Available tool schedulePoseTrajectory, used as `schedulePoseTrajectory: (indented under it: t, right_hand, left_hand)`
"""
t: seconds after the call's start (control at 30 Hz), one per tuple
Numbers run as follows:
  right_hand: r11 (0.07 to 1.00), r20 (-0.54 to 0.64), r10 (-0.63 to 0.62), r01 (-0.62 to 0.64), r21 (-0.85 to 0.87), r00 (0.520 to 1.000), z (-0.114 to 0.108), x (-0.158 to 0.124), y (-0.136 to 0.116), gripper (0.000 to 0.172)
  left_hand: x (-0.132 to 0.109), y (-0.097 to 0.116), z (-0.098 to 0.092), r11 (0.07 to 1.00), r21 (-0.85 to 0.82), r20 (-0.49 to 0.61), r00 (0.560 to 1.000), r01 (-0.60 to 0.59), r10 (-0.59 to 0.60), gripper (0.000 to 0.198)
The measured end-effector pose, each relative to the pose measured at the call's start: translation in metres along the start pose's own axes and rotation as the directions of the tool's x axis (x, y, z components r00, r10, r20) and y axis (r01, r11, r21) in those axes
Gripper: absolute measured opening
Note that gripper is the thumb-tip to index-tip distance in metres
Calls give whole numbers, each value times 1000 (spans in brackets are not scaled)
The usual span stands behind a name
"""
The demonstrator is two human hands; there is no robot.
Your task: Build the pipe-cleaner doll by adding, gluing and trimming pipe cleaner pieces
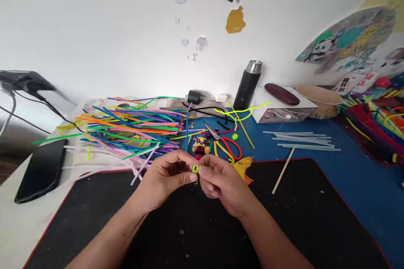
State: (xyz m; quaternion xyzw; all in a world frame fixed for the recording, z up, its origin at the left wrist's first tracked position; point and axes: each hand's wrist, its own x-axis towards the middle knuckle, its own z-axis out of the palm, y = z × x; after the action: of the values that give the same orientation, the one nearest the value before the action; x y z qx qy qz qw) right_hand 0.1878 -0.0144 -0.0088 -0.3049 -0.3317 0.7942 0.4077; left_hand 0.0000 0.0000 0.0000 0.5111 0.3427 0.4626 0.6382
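Observation:
Over the black mat point(176, 235), my left hand point(166, 180) and my right hand point(222, 183) meet fingertip to fingertip. Between them they pinch a small yellow-and-green piece point(195, 169), looped like a bent pipe cleaner; the fingers cover part of it. Just beyond the fingertips is a little fuzzy doll point(201, 146) with a colourful head and a dark magenta body; whether it touches the hands I cannot tell. Scissors point(225, 147) with red and yellow handles lie behind my right hand. A yellow fuzzy piece point(243, 167) rests beside that hand.
Many coloured pipe cleaners point(135, 128) are heaped at the left, near a black phone point(41, 170). A black thermos point(248, 84), a small white drawer box point(280, 111) and a bowl point(320, 98) stand along the wall. Glue sticks point(304, 141) and a thin stick point(283, 171) lie at right.

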Motion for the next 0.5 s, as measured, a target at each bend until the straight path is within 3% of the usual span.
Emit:
schedulePoseTrajectory:
  t: [0.5]
  right_hand:
    - [1000, -32, 16, -16, -17, 999, 0, -2, -5, 33]
  left_hand:
    - [0, 0, 2, 999, -17, -2, 1000, 29, -29, 14]
